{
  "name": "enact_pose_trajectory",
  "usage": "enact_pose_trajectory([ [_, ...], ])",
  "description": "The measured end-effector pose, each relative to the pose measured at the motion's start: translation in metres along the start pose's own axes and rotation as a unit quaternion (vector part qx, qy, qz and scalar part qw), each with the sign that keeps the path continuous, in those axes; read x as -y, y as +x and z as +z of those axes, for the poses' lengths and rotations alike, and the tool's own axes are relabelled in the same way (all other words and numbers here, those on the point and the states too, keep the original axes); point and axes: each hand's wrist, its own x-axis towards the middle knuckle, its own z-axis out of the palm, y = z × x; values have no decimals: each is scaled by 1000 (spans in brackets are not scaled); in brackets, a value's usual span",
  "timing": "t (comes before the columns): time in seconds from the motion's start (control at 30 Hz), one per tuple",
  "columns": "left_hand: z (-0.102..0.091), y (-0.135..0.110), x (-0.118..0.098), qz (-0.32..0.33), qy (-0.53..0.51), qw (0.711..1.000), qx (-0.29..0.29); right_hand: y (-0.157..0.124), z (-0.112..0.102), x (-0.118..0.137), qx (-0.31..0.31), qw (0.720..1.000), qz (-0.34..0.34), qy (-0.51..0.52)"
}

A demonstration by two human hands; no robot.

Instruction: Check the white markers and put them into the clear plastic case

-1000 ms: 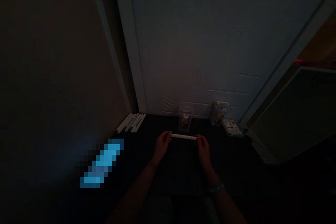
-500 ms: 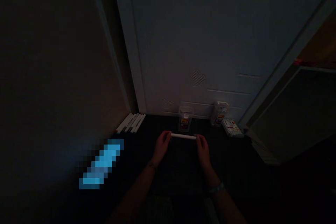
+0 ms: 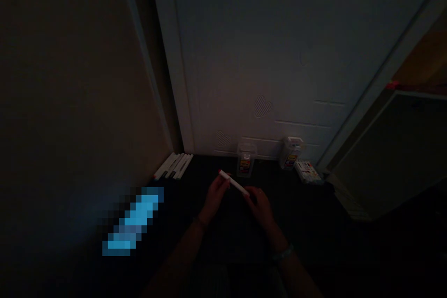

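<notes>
A white marker (image 3: 234,183) with a red end slants between my two hands above the dark table. My left hand (image 3: 217,194) is closed round its upper left part, and the red tip sticks out past the fingers. At the lower right end, the fingers of my right hand (image 3: 258,202) pinch the marker. Just beyond the hands stands a clear plastic case (image 3: 246,160) with a coloured label, upright near the wall.
Several white markers (image 3: 174,165) lie side by side at the back left. A second clear case (image 3: 291,153) stands at the back right, beside a pack of markers (image 3: 308,172). A blurred bright blue patch (image 3: 136,221) is at the left. Behind rises a white panel (image 3: 223,79).
The marker has turned from nearly level to slanting down to the right. My right hand has come lower and closer to my left, and the marker's red end now shows.
</notes>
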Motion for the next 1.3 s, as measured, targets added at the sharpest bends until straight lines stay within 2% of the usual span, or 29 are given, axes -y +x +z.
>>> enact_pose_trajectory([
  [0.13,8,-11,-4,12,73,994,75,-2,1,0,41,997,-32,-49],
  [0.2,13,-18,-5,42,113,986,117,-3,2,-1,62,994,-43,-83],
  [0.33,21,-25,-5,126,206,957,163,-5,6,-7,73,988,-71,-117],
  [0.43,23,-26,-6,147,232,943,187,-5,7,-10,75,987,-76,-120],
  [0.83,21,-25,-3,152,249,936,198,-7,11,-15,78,987,-57,-130],
  [0.97,22,-25,-2,161,243,938,189,-6,15,-22,64,993,-50,-89],
  [1.03,22,-25,-3,160,238,935,208,-6,15,-24,63,994,-43,-73],
  [1.13,22,-26,-4,160,248,925,240,-5,15,-24,83,993,-51,-72],
  [1.3,23,-26,-4,169,276,917,233,-5,14,-22,100,990,-50,-80],
])
